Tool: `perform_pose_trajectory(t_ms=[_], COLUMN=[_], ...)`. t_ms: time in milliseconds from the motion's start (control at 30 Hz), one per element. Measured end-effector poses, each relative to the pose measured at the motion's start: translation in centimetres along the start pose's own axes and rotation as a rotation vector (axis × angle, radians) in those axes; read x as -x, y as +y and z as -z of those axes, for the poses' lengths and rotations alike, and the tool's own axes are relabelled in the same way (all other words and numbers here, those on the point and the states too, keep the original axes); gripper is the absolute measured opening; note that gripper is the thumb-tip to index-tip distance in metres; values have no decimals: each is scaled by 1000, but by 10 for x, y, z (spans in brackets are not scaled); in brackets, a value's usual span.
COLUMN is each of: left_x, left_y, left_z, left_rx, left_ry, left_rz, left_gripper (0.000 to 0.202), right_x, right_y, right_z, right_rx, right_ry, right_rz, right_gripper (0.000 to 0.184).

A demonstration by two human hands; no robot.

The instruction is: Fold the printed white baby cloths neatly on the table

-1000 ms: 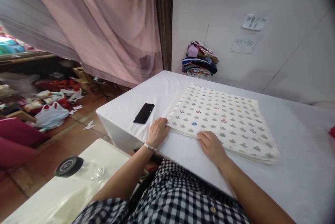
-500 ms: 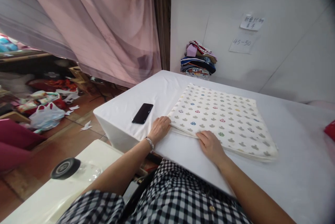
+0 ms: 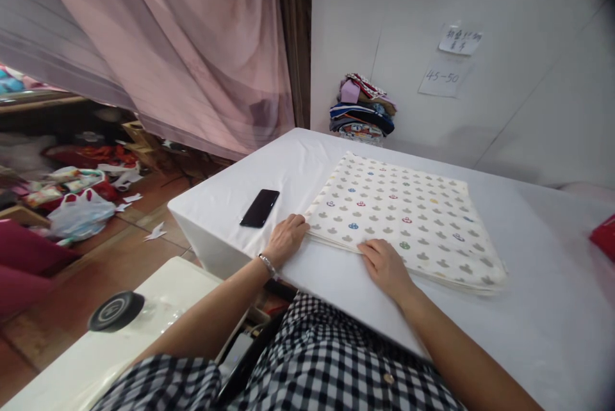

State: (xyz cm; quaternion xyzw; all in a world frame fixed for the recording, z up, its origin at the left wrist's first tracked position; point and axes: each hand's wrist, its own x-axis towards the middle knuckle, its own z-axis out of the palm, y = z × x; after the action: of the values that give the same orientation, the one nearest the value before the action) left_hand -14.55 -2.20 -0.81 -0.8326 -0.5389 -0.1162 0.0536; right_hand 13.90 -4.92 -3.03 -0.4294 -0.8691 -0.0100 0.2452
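A white cloth [image 3: 403, 219], printed with grey shapes and small coloured motifs, lies folded flat in layers on the white-covered table [image 3: 542, 257]. My left hand [image 3: 288, 236] is at its near left corner, fingers closed on the edge. Farther right along the near edge, my right hand [image 3: 384, 264] pinches the layers between thumb and fingers. Parts of both grips are hidden behind the hands. A black phone [image 3: 260, 208] lies just left of my left hand, apart from it.
Against the wall rises a stack of folded clothes [image 3: 362, 113]. A white side table [image 3: 187, 276] at lower left bears a clear jar with a black lid [image 3: 116, 311]. A pink curtain [image 3: 230, 46] hangs at the left, and bags [image 3: 81, 214] lie on the floor.
My left hand has slid slightly left at the cloth's corner, and the near left edges lie closer together. My right hand stays on the near edge. The view has shifted a little.
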Motion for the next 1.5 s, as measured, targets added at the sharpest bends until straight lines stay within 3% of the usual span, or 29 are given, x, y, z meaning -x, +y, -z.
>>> perform_pose_trajectory(t_ms=[267, 500, 667, 800, 867, 933, 1000, 1100, 1200, 1267, 1367, 1500], left_x=[0, 3, 3, -20, -37, -55, -68, -74, -70, -70, -81, -119], left_y=[-6, -7, -13, -9, -1, 7, 12, 10, 3, 1, 5, 18], left_z=[2, 10, 14, 23, 22, 15, 1, -23, -36, -36, -27, -21], left_rx=[104, 187, 279, 315, 304, 283, 233, 179, 178, 177, 166, 116], left_ry=[-18, -8, -42, -85, -33, 33, 40, -92, -182, -212, -246, -112], left_rz=[33, -40, 75, 261, 291, 218, 131, 122, 158, 166, 193, 112], left_gripper=[25, 23, 23, 43, 38, 32, 39, 53, 58, 60, 61, 62], right_x=[0, -1, 0, -4, -9, -17, -24, -24, -12, -3, -2, -34], right_y=[-1, -3, -4, -7, -10, -10, -5, 15, 39, 50, 57, 62], right_z=[0, 2, -2, -1, 7, 18, 29, 34, 25, 17, 13, 18], right_rx=[-3, -25, -13, -12, -41, -100, -148, -135, -106, -121, -176, -200], right_ry=[-9, -16, -32, -81, -139, -201, -218, -241, -422, -502, -519, -432], right_rz=[-7, -14, -22, -48, -87, -119, -154, -275, -393, -413, -427, -396], right_gripper=[26, 27, 28, 28, 27, 27, 29, 43, 57, 60, 61, 60])
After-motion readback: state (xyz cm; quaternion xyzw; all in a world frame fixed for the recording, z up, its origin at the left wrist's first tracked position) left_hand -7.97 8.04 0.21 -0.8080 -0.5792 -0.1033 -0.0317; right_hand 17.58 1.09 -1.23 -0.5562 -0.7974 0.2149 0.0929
